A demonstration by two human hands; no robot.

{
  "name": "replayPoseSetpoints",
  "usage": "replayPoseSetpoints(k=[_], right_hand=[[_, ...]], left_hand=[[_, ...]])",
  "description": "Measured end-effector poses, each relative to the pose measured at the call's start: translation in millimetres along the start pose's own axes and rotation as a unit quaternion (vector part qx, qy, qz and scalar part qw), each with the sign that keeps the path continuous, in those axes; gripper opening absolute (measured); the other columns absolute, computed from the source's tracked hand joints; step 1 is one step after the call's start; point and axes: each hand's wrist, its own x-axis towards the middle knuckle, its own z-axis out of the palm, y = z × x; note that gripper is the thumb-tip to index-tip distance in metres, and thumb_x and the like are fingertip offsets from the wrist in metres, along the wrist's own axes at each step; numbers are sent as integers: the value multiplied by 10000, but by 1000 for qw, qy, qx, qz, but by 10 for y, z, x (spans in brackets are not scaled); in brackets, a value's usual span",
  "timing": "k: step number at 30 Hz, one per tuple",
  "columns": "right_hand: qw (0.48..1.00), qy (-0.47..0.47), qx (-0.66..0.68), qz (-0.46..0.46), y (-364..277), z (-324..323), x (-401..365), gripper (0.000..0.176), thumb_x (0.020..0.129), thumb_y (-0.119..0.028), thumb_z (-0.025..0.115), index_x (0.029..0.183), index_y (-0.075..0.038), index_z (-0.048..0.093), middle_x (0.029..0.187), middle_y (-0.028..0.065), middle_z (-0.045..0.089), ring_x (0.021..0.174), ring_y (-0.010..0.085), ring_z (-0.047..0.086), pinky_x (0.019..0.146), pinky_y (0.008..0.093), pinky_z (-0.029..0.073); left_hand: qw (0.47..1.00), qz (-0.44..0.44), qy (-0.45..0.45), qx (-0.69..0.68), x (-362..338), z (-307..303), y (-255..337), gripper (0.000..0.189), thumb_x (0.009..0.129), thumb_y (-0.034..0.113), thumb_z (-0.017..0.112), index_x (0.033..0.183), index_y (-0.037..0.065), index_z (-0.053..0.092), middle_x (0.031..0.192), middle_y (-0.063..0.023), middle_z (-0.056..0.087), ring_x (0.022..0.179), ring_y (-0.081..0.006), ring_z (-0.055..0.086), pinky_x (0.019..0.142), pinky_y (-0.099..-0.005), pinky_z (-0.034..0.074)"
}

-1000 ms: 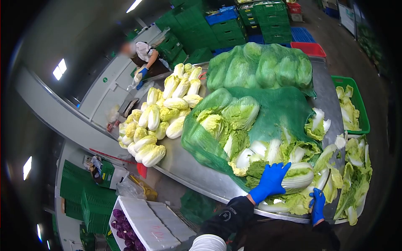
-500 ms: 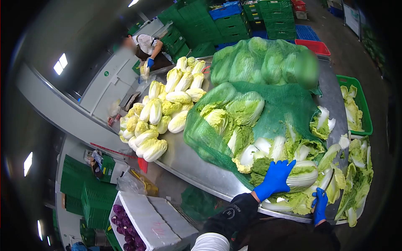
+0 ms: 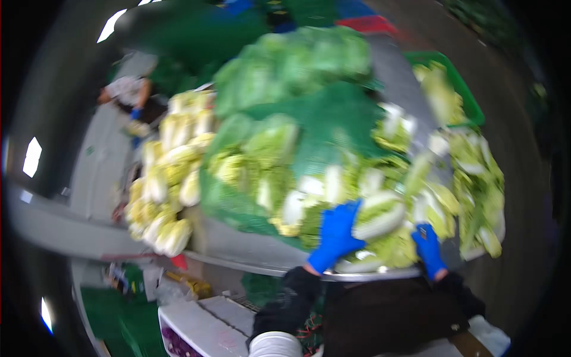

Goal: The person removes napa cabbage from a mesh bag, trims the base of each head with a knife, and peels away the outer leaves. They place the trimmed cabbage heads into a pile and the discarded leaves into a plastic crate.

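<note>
My left hand (image 3: 338,237), in a blue glove, has its fingers spread against the left end of a trimmed napa cabbage (image 3: 380,219) near the table's front edge. Just right of that head, my right hand (image 3: 428,245), also gloved in blue, is closed around a knife handle; blur hides the blade now, though its thin dark line shows in the earlier frame. Loose cabbage leaves (image 3: 437,205) lie beyond the right hand. Behind my left hand, more napa cabbages (image 3: 270,143) rest on an opened green mesh bag (image 3: 333,122).
A full mesh bag of cabbages (image 3: 291,65) lies at the back. Pale trimmed cabbages (image 3: 160,184) are piled left. On the right are a green crate (image 3: 473,104) and heaped leaves (image 3: 476,190). A white box (image 3: 208,321) stands below left; a co-worker (image 3: 128,92) works beyond.
The head view has turned, shifting most of the scene left and blurring it. My left hand remains at the cabbage, and my right hand stays close to its right side.
</note>
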Motion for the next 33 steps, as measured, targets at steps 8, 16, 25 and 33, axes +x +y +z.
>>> replayPoseSetpoints(k=[8,16,25,33], right_hand=[[996,-52,12,70,-1440,-133,-114,248,881,-138,575,1105,-46,519,910,121,631,827,225,638,735,313,493],[992,-95,-8,78,-1338,-57,-113,181,896,-179,556,1007,-44,512,814,179,628,775,349,633,623,378,479],[997,-72,-23,26,-1161,236,82,183,888,-214,549,947,-51,490,680,199,599,639,400,591,541,455,455],[993,-104,-37,28,-1270,229,140,181,890,-212,544,933,-47,483,672,202,591,641,404,584,538,461,443]], left_hand=[[996,-2,-24,91,-33,-35,177,1038,430,331,832,1348,125,393,1251,-112,496,1137,-284,465,925,-432,326],[998,26,-14,55,21,-16,0,1048,434,353,831,1355,118,387,1255,-113,504,1117,-292,469,937,-417,313],[992,-49,-67,-90,280,-121,-192,1040,399,265,888,1322,113,434,1185,-126,561,1055,-314,524,913,-399,396],[993,-53,-78,-73,296,-149,-176,1056,395,273,884,1331,115,424,1208,-107,557,1074,-312,513,934,-410,374]])
